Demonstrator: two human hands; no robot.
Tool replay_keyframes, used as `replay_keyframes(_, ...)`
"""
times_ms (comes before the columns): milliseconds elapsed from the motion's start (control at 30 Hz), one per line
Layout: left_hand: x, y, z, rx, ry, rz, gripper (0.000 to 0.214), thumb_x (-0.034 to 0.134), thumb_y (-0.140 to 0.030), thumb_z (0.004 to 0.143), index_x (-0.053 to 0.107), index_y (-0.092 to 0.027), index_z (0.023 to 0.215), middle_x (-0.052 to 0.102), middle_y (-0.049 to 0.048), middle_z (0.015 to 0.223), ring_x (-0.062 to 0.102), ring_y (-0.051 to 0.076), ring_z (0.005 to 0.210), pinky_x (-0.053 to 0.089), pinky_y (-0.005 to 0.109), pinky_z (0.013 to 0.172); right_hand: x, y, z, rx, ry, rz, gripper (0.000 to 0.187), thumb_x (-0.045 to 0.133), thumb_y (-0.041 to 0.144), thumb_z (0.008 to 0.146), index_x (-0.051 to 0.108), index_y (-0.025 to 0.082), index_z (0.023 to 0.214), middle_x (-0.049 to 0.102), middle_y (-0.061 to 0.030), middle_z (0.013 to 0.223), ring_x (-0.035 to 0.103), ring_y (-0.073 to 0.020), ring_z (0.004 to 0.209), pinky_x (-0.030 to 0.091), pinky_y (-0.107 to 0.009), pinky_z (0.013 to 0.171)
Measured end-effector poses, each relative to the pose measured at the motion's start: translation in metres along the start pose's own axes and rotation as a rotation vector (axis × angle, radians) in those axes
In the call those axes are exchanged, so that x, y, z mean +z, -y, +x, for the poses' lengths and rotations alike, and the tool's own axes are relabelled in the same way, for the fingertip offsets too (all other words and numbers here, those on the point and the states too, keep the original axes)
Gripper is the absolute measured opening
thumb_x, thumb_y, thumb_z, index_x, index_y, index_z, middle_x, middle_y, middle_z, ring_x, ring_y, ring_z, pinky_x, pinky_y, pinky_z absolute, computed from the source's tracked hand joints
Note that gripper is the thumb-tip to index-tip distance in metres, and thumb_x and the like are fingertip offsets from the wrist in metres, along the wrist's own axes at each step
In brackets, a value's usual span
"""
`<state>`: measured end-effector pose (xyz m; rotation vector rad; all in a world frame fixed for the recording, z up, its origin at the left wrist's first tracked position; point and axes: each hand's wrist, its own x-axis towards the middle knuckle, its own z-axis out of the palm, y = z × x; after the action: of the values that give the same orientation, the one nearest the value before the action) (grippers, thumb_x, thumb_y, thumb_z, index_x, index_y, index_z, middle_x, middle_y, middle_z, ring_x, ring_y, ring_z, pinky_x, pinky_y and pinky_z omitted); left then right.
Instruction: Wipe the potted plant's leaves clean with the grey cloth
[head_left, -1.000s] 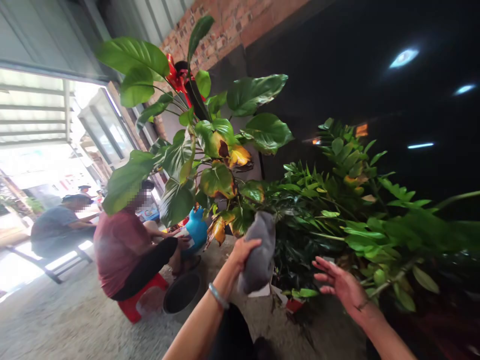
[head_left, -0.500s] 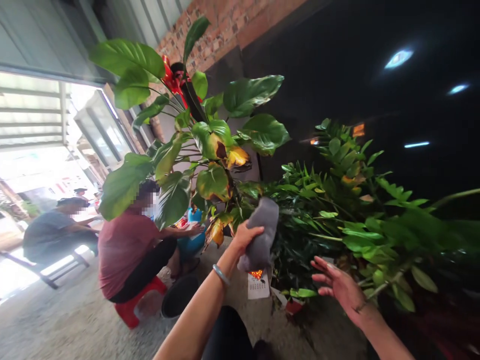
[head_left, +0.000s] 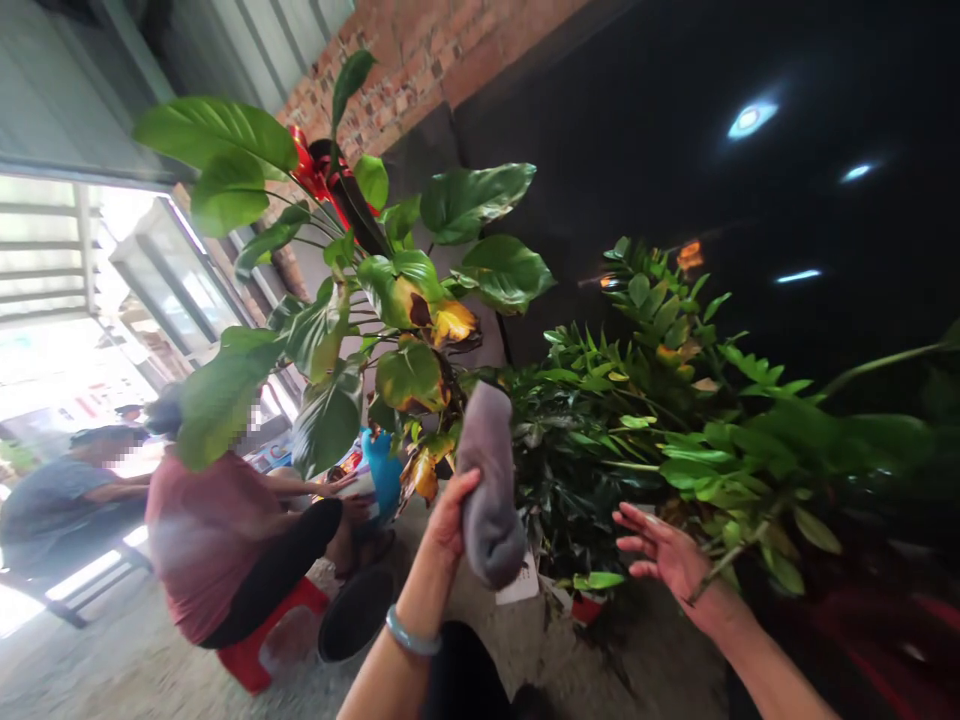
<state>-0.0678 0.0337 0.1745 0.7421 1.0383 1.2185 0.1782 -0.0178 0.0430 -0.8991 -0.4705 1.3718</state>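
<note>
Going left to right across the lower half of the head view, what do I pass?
Person in grey → person in red shirt → red stool → black tub → left hand holding grey cloth → right hand, open, against the leafy plant.

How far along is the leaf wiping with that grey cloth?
Done: nothing visibly; can't tell which leaves are clean. In hand: left hand grips the grey cloth beside the big-leaf plant; right hand is open by the bushy plant. Left: cloth isn't on any leaf yet.
</note>
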Motion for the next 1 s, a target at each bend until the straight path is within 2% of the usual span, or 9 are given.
replay_keyframes(133,-0.011,0.067,-0.015,-0.202,0.196,0.295,0.037,0.082,-0.026,0.041,0.072,-0.015,0.075,0.071,0.0020,0.060,0.061,0.017,0.053,0.049,0.027,0.054,-0.006,0.000,-0.003,-0.039,0.045,-0.020,0.023,0.070,0.037,0.068,0.078,0.024,0.085,0.076,-0.0103,0.097,0.067,-0.0207,0.071,0.051,-0.028,0.050)
replay_keyframes(200,-0.012,0.078,-0.024,-0.277,0.335,0.358,0.044,0.083,-0.026,0.038,0.075,-0.014,0.080,0.073,0.0028,0.064,0.062,0.018,0.057,0.050,0.029,0.058,-0.010,0.003,-0.004,-0.028,0.044,-0.034,0.024,0.071,0.040,0.066,0.078,0.023,0.081,0.077,-0.0109,0.092,0.067,-0.0213,0.070,0.051,-0.028,0.051)
replay_keyframes(333,0.016,0.040,-0.026,-0.128,0.462,0.317,0.053,0.085,-0.028,0.038,0.075,-0.014,0.088,0.074,0.0041,0.074,0.063,0.019,0.064,0.050,0.029,0.063,-0.009,0.008,-0.005,-0.016,0.025,-0.036,0.028,0.075,0.042,0.059,0.078,0.023,0.079,0.077,-0.0119,0.089,0.067,-0.0227,0.069,0.051,-0.030,0.051)
replay_keyframes(467,0.056,0.002,-0.001,0.135,0.326,0.192,0.052,0.084,-0.035,0.043,0.070,-0.016,0.088,0.072,0.0027,0.075,0.062,0.017,0.064,0.049,0.029,0.063,-0.003,0.005,-0.005,-0.020,0.053,-0.040,0.027,0.072,0.041,0.064,0.078,0.026,0.085,0.076,-0.0106,0.098,0.068,-0.0224,0.072,0.051,-0.030,0.051)
replay_keyframes(600,0.056,0.031,0.008,0.044,0.194,0.337,0.046,0.083,-0.032,0.039,0.070,-0.015,0.080,0.069,0.0013,0.066,0.059,0.016,0.060,0.048,0.029,0.062,-0.003,0.005,-0.007,-0.036,0.058,-0.035,0.030,0.074,0.043,0.063,0.078,0.027,0.087,0.075,-0.0099,0.102,0.068,-0.0228,0.075,0.051,-0.030,0.052)
replay_keyframes(700,0.036,0.057,-0.006,-0.146,0.335,0.502,0.044,0.083,-0.027,0.037,0.071,-0.014,0.077,0.070,0.0019,0.065,0.059,0.016,0.058,0.048,0.030,0.061,-0.005,0.012,-0.010,-0.039,0.037,-0.064,0.034,0.077,0.044,0.059,0.078,0.025,0.087,0.075,-0.0116,0.103,0.067,-0.0232,0.076,0.051,-0.030,0.052)
replay_keyframes(767,0.030,0.054,-0.015,-0.178,0.426,0.495,0.047,0.085,-0.027,0.037,0.072,-0.014,0.080,0.071,0.0021,0.068,0.060,0.017,0.059,0.049,0.029,0.061,-0.006,0.015,-0.010,-0.028,0.000,-0.063,0.033,0.077,0.043,0.057,0.078,0.023,0.083,0.075,-0.0121,0.098,0.067,-0.0222,0.072,0.050,-0.029,0.051)
replay_keyframes(867,0.042,0.026,-0.017,-0.034,0.446,0.342,0.054,0.087,-0.032,0.039,0.071,-0.015,0.087,0.072,0.0027,0.072,0.062,0.017,0.061,0.049,0.029,0.061,-0.003,0.014,-0.007,-0.010,-0.069,-0.039,0.027,0.077,0.039,0.057,0.077,0.021,0.078,0.075,-0.0119,0.091,0.065,-0.0202,0.066,0.048,-0.027,0.047)
replay_keyframes(1000,0.065,0.007,0.004,0.196,0.301,0.202,0.049,0.085,-0.036,0.047,0.069,-0.016,0.089,0.071,0.0018,0.074,0.061,0.017,0.063,0.049,0.029,0.064,0.001,0.010,-0.006,-0.008,-0.051,-0.013,0.027,0.076,0.036,0.058,0.077,0.023,0.081,0.076,-0.0108,0.094,0.067,-0.0212,0.068,0.048,-0.027,0.046)
